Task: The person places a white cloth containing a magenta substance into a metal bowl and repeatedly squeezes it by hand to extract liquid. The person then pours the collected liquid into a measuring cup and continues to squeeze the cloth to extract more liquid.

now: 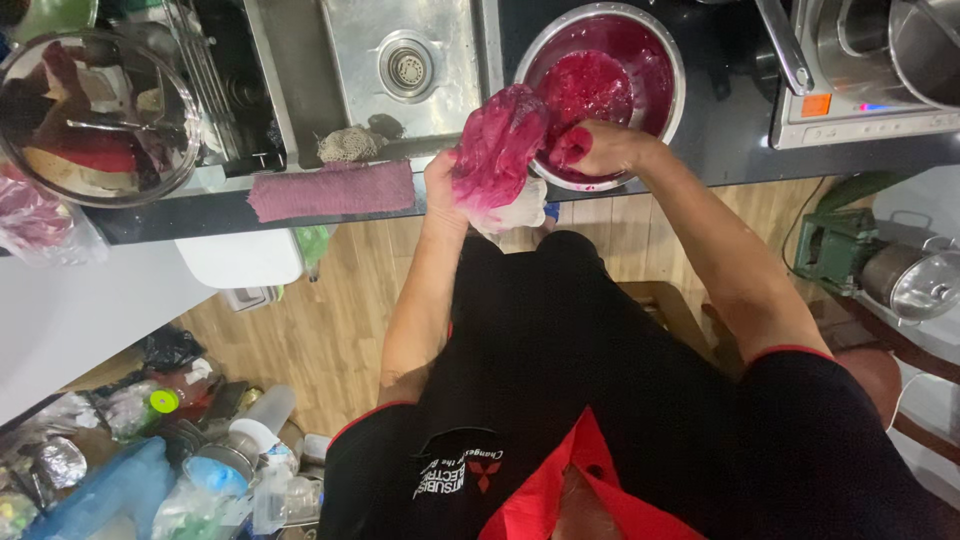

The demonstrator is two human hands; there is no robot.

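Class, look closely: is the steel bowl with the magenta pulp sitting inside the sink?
No. The steel bowl of magenta pulp stands on the dark counter beside the sink, not in it.

Left hand [443, 190] grips magenta-stained cloth [497, 150]; right hand [600, 150] on steel bowl [672, 60] rim, beside sink [350, 60].

Cloth [497, 150]: magenta, white at lower end. Steel bowl [540, 50]: silver rim, deep red-pink pulp inside. Right hand [600, 148]: fingertips stained red. Towel [332, 190] at counter front edge: dusty pink. Counter [730, 140]: black. Sink [400, 60]: grey steel. Shirt [620, 400]: black w/ red trim, small white and red print. Floor [330, 320]: light wood planks. Glass bowl [95, 115], left: clear, red bits inside.
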